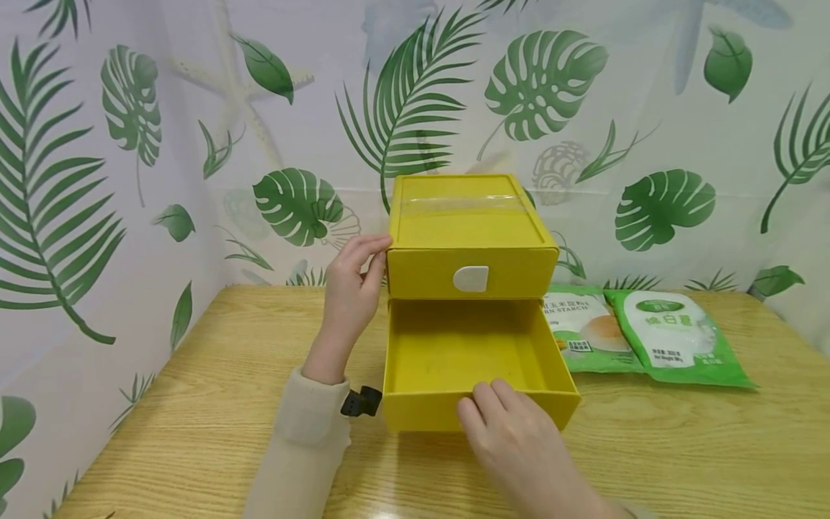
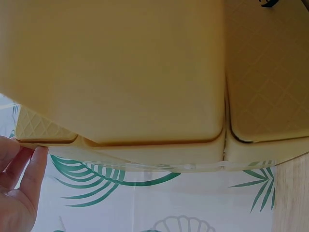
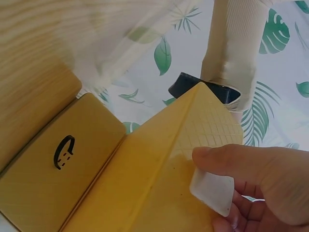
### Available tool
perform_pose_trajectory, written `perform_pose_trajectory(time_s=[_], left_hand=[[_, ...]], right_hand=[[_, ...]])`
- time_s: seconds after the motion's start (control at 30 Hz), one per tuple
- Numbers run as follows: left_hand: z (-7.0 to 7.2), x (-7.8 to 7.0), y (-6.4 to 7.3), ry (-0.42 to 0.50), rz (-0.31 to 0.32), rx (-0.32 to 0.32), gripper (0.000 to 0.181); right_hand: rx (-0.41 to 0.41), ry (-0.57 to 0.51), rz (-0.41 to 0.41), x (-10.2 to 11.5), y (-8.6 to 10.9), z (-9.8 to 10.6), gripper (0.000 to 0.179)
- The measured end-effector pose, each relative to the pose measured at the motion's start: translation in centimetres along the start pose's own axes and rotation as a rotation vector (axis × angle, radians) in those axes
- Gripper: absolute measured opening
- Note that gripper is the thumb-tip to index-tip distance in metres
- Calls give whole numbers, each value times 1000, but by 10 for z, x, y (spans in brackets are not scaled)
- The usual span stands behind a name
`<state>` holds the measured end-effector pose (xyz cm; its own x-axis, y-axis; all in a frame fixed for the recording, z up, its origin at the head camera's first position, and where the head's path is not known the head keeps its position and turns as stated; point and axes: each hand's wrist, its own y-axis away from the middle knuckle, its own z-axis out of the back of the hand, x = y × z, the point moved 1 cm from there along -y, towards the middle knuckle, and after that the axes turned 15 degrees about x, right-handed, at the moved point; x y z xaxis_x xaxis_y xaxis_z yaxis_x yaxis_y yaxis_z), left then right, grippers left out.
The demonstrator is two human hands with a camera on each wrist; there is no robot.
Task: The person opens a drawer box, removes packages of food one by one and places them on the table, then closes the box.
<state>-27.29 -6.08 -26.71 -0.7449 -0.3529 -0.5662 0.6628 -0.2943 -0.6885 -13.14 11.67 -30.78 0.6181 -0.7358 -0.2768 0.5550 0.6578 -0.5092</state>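
A yellow two-drawer storage box (image 1: 463,229) stands on the table, its upper drawer (image 1: 415,274) closed. The lower drawer (image 1: 454,346) is pulled out with nothing inside. My right hand (image 1: 521,436) is at the middle of that drawer's front, fingertips at the rim; the right wrist view shows thumb and fingers pinching a white pull tab (image 3: 212,190). On the upper drawer front is a similar white tab (image 1: 470,278). My left hand (image 1: 353,288) rests fairly straight fingers against the box's upper left edge, seen also in the left wrist view as fingertips (image 2: 39,166).
Right of the box lie a corn starch bag (image 1: 580,328) and a green and white bag (image 1: 677,335), side by side on the wood-grain table (image 1: 687,447). A leaf-patterned cloth (image 1: 447,94) hangs behind. A black wrist camera (image 1: 361,401) is on the left sleeve.
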Motion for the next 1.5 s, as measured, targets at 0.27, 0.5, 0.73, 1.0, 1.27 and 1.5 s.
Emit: perform_pose_trajectory(time_s=[0.27, 0.5, 0.73, 1.0, 1.27, 1.5], left_hand=[[0, 0, 0, 4, -2, 1, 20], [0, 1, 0, 8, 9, 6, 20], [0, 2, 0, 2, -11, -5, 20], [-1, 2, 0, 4, -19, -8, 19], [-1, 1, -1, 1, -18, -8, 19], [-1, 1, 0, 1, -17, -8, 19]], right_hand=[[8, 17, -2, -3, -2, -3, 41], [3, 34, 15, -9, -5, -7, 40], [8, 54, 16, -16, -6, -13, 39], [53, 36, 12, -20, -7, -16, 39], [82, 35, 44, -24, -12, -11, 45], [154, 33, 36, -25, -16, -6, 17]])
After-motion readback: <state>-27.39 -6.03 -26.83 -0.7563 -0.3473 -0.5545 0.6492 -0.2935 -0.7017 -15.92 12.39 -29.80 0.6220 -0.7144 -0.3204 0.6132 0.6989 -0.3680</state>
